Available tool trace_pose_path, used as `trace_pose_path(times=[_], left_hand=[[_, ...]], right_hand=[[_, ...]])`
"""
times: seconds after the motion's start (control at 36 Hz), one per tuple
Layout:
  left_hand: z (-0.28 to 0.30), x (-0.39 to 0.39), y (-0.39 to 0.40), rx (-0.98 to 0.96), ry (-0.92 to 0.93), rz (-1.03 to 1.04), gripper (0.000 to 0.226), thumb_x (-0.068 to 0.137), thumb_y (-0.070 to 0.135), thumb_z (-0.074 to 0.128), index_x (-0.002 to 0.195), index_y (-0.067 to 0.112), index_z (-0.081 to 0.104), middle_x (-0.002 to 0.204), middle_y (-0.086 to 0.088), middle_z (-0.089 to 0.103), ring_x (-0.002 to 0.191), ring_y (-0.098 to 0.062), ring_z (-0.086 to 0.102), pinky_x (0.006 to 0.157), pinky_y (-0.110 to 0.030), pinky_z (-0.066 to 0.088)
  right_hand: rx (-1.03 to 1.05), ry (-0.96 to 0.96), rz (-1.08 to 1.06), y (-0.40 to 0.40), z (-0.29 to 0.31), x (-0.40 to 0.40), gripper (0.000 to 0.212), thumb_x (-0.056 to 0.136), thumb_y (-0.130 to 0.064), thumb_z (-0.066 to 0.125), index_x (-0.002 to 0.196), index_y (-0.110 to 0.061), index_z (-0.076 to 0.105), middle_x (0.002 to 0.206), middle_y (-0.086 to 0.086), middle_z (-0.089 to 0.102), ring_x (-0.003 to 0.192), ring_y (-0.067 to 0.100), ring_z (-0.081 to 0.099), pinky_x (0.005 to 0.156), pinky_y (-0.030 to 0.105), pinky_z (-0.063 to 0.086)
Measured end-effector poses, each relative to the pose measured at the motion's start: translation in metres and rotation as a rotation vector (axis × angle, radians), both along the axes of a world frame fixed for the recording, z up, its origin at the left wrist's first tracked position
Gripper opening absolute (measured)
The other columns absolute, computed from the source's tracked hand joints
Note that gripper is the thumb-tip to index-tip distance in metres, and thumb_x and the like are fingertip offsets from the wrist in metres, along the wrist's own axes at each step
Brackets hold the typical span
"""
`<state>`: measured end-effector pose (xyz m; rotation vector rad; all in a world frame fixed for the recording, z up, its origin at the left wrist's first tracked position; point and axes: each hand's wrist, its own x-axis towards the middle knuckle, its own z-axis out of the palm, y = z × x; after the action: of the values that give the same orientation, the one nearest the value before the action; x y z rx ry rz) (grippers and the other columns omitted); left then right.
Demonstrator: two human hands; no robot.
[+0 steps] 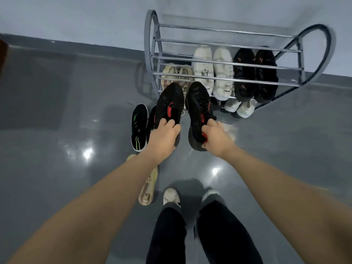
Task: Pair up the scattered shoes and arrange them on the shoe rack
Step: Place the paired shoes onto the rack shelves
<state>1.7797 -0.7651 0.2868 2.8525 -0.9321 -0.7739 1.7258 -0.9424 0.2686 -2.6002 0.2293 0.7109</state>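
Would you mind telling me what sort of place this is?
Probably a home entryway or hallway: a metal shoe rack stands against a plain wall on a glossy grey floor, and each hand holds a black shoe in front of it.

The left hand [164,133] covers the heel of the left black-and-red shoe [170,101], and that shoe plus the forearm hide most of a second black-and-green sneaker [151,119] — only a sliver shows. The beige shoe [147,189] on the floor is partly under the left forearm; the beige pair [178,75] on the shoe rack [228,54] sits behind bars and the held shoes, details too blurred to read. Low-tier white shoes [240,107] show toes only — the rest is under the rack.
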Motion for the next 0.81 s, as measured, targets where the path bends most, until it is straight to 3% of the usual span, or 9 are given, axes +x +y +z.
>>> trace_pose_path(times=[0.17, 0.33, 0.39, 0.44, 0.5, 0.64, 0.81], left_hand=[[-0.028, 0.03, -0.005, 0.012, -0.016, -0.053, 0.042, 0.087, 0.026, 0.063, 0.119, 0.012, 0.041, 0.116, -0.002, 0.041, 0.109, -0.022, 0.035, 0.055, -0.026, 0.036], [-0.064, 0.048, -0.015, -0.023, -0.003, -0.059, 0.037, 0.089, 0.022, 0.06, 0.12, 0.012, 0.043, 0.117, -0.002, 0.042, 0.113, -0.023, 0.036, 0.057, -0.024, 0.039], [-0.073, 0.05, -0.019, -0.094, -0.052, -0.071, 0.034, 0.078, 0.017, 0.071, 0.107, 0.01, 0.053, 0.103, -0.003, 0.051, 0.101, -0.024, 0.046, 0.048, -0.02, 0.037], [-0.082, 0.055, -0.023, -0.129, -0.11, -0.096, 0.04, 0.053, 0.012, 0.086, 0.083, 0.011, 0.06, 0.08, -0.001, 0.055, 0.078, -0.022, 0.055, 0.035, -0.017, 0.032], [-0.092, 0.064, -0.025, -0.145, -0.173, -0.099, 0.042, 0.041, 0.008, 0.088, 0.073, 0.011, 0.06, 0.07, -0.001, 0.054, 0.067, -0.022, 0.055, 0.032, -0.017, 0.033], [-0.104, 0.088, -0.032, -0.126, -0.192, -0.101, 0.044, 0.04, 0.007, 0.088, 0.073, 0.012, 0.058, 0.071, -0.001, 0.053, 0.069, -0.023, 0.055, 0.035, -0.02, 0.038], [-0.12, 0.124, -0.045, -0.081, -0.245, -0.077, 0.053, 0.031, 0.004, 0.088, 0.076, 0.009, 0.06, 0.072, -0.003, 0.055, 0.07, -0.027, 0.058, 0.04, -0.02, 0.032]], right_hand=[[0.007, -0.094, 0.001, 0.009, -0.024, 0.035, 0.021, 0.08, -0.002, 0.064, 0.083, -0.012, 0.045, 0.1, 0.001, 0.033, 0.094, 0.018, 0.027, 0.076, 0.039, 0.048], [0.007, -0.145, -0.009, 0.0, -0.055, 0.064, 0.025, 0.075, 0.01, 0.055, 0.08, -0.011, 0.041, 0.108, 0.006, 0.034, 0.094, 0.016, 0.024, 0.074, 0.033, 0.048], [0.01, -0.16, -0.007, -0.003, -0.065, 0.074, 0.026, 0.074, 0.012, 0.051, 0.082, -0.01, 0.042, 0.109, 0.006, 0.034, 0.099, 0.018, 0.027, 0.076, 0.03, 0.048], [0.006, -0.155, 0.014, -0.005, -0.074, 0.082, 0.024, 0.075, 0.012, 0.05, 0.086, -0.009, 0.046, 0.11, 0.006, 0.034, 0.103, 0.02, 0.029, 0.075, 0.031, 0.05], [-0.001, -0.144, 0.039, -0.008, -0.081, 0.089, 0.023, 0.077, 0.012, 0.05, 0.09, -0.007, 0.049, 0.112, 0.007, 0.036, 0.105, 0.021, 0.029, 0.076, 0.033, 0.051], [0.019, -0.163, -0.011, -0.016, -0.092, 0.106, 0.024, 0.078, 0.013, 0.047, 0.092, -0.005, 0.052, 0.113, 0.009, 0.043, 0.11, 0.027, 0.031, 0.081, 0.036, 0.049], [0.03, -0.187, -0.034, -0.02, -0.105, 0.13, 0.026, 0.079, 0.012, 0.047, 0.097, -0.005, 0.055, 0.11, 0.007, 0.05, 0.117, 0.029, 0.03, 0.075, 0.041, 0.052]])
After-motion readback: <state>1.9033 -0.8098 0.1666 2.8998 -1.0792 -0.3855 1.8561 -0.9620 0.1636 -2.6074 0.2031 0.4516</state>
